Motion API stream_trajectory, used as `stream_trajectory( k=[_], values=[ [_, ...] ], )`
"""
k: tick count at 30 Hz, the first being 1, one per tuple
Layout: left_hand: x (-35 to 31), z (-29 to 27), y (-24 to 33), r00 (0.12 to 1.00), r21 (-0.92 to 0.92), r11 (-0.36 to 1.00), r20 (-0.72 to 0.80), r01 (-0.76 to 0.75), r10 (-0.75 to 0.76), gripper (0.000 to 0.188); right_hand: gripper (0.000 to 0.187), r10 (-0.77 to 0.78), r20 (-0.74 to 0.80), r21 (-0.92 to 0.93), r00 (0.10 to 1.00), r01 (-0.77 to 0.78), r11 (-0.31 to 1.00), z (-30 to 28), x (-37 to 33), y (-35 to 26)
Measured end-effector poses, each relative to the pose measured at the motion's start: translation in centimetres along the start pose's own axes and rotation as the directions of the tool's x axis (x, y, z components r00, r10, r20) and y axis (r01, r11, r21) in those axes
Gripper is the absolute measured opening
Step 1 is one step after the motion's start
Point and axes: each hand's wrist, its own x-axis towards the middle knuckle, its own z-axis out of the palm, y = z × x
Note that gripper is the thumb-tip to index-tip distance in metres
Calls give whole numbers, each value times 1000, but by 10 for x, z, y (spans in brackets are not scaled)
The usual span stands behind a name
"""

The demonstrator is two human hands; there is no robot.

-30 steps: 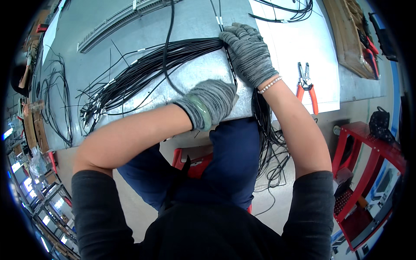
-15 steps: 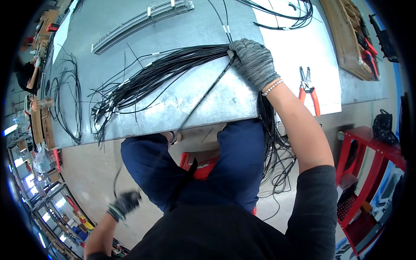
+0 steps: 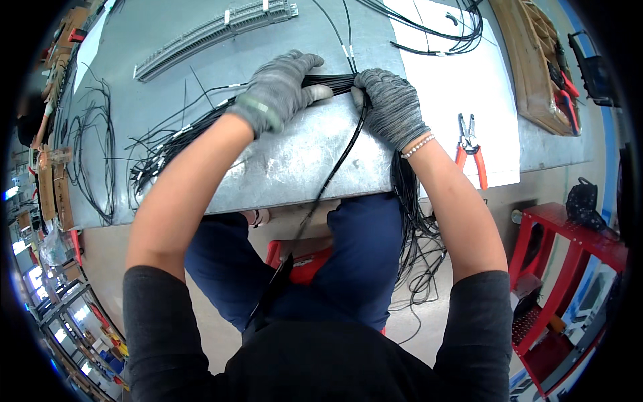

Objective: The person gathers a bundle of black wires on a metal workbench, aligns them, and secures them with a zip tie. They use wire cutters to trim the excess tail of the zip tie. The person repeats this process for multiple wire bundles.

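A thick bundle of black wires (image 3: 338,81) with white markers lies along the near part of the metal table. My gloved right hand (image 3: 390,106) is closed round its right part. My gloved left hand (image 3: 278,90) reaches over the bundle further left, fingers stretched out and thumb apart; whether it presses on the wires I cannot tell. From under my right hand a thin black cord (image 3: 340,159) with small light marks runs down past the table edge toward my lap. More black wires (image 3: 405,184) hang over the edge below my right wrist.
Orange-handled wire strippers (image 3: 470,149) lie on a white sheet (image 3: 502,107). A wooden tool box (image 3: 529,74) stands at the right. Slotted grey rail (image 3: 201,41) and loose wires (image 3: 107,147) lie on the left. A red step stand (image 3: 569,231) is at lower right.
My left hand has come up from the lower left, below the table, to the wire bundle. The right hand keeps its hold. The cord now hangs toward my lap.
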Motion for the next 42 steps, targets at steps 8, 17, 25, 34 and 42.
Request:
stream_trajectory(
  k=[8, 17, 25, 34, 42],
  values=[
    [25, 4, 12, 921, 169, 978, 387, -126, 51, 43, 12, -2, -17, 64, 1000, 4, 998, 0, -5, 6],
    [7, 48, 14, 985, 296, 940, 25, -172, 173, 39, 12, 22, -6, 44, 1000, -22, 999, 1, -7, 2],
    [25, 42, 28, 981, 235, 963, 174, -130, 90, 38, 12, 93, -84, 192, 992, -76, 979, 3, -23, -9],
    [52, 20, 18, 911, -167, 986, 401, -28, 94, 39, 11, 4, -98, 163, 995, 12, 987, 3, -29, -7],
    [59, 21, 30, 790, -378, 794, 580, 476, -198, 37, 22, -86, 2, -120, 996, 86, 989, 15, -35, -4]
  ],
)
